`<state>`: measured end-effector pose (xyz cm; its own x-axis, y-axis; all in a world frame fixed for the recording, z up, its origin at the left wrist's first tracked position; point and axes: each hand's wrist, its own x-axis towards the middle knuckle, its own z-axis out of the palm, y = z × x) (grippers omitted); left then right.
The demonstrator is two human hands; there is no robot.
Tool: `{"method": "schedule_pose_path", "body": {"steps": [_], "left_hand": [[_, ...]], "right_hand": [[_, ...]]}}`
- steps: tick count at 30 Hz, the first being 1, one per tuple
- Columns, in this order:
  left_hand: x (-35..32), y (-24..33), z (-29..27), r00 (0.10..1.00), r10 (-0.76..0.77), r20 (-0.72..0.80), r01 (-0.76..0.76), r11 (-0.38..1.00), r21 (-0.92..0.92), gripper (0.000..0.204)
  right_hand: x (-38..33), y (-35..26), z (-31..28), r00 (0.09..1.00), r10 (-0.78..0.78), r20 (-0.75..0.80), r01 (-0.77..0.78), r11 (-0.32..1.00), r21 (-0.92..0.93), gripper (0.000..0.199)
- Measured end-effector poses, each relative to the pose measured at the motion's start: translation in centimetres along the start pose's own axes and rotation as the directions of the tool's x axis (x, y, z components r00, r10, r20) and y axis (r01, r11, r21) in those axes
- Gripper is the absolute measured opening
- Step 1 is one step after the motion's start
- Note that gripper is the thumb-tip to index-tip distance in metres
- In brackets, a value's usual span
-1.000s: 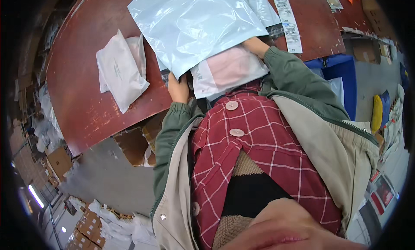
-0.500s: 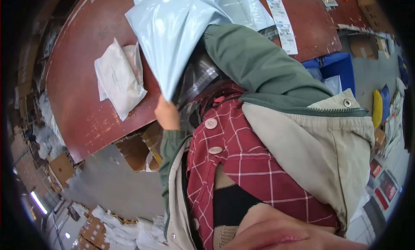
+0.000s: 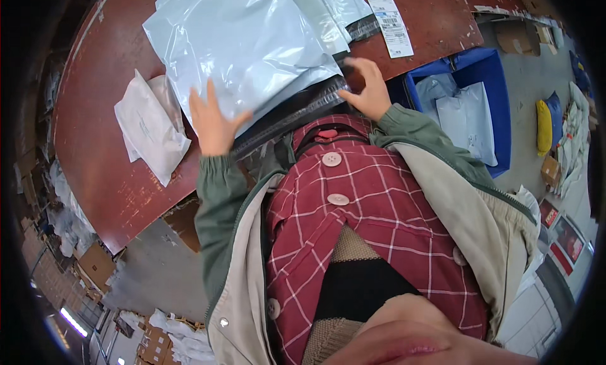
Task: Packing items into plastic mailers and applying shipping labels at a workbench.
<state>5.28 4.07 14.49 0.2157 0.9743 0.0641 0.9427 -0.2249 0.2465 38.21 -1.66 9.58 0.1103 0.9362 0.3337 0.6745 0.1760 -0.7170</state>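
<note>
A small white poly-wrapped packet (image 3: 150, 126) lies alone toward the left edge of the reddish-brown table (image 3: 95, 175), apart from the work beside it. At the table's near edge, the left hand (image 3: 214, 122) rests flat, fingers spread, on the lower left corner of a large grey poly mailer bag (image 3: 243, 46); it presses rather than grips. The bag lies flat across the middle of the table, its mouth toward the person, where a dark adhesive flap strip (image 3: 297, 109) runs along the near edge. The right hand (image 3: 366, 90) is half curled at the right end of that strip, fingertips pinching at it; whether it has actually caught the strip's liner cannot be told. The bag looks already filled and laid down, while the flap appears not yet folded over and pressed shut, so sealing seems to be what remains. More pale mailers (image 3: 328, 11) overlap at the far edge, and a strip of white printed labels (image 3: 391, 21) lies beyond the right hand. Off the table's right edge stands a blue bin (image 3: 486, 68) holding packed grey bags. The room around is a cluttered packing floor of grey concrete, with cardboard boxes (image 3: 95, 264) at lower left and a yellow bag (image 3: 544, 126) at far right.
</note>
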Motion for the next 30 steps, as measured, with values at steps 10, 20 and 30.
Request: {"method": "schedule_pose_path", "body": {"steps": [10, 20, 30], "left_hand": [[11.8, 3.8, 10.6, 0.896, 0.443, 0.026, -0.419, 0.864, -0.28, 0.038], [2.4, 14.8, 8.4, 0.832, 0.537, 0.143, -0.32, 0.673, -0.667, 0.018], [0.7, 14.9, 8.0, 0.645, 0.738, -0.2, -0.673, 0.425, -0.605, 0.015]], "right_hand": [[-1.1, 2.9, 0.7, 0.582, 0.536, 0.612, -0.743, 0.657, 0.131, 0.028], [-2.2, 0.8, -2.3, 0.792, 0.351, 0.5, -0.475, 0.868, 0.143, 0.021], [2.0, 2.1, 0.6, 0.459, 0.509, 0.728, -0.887, 0.316, 0.338, 0.032]]}}
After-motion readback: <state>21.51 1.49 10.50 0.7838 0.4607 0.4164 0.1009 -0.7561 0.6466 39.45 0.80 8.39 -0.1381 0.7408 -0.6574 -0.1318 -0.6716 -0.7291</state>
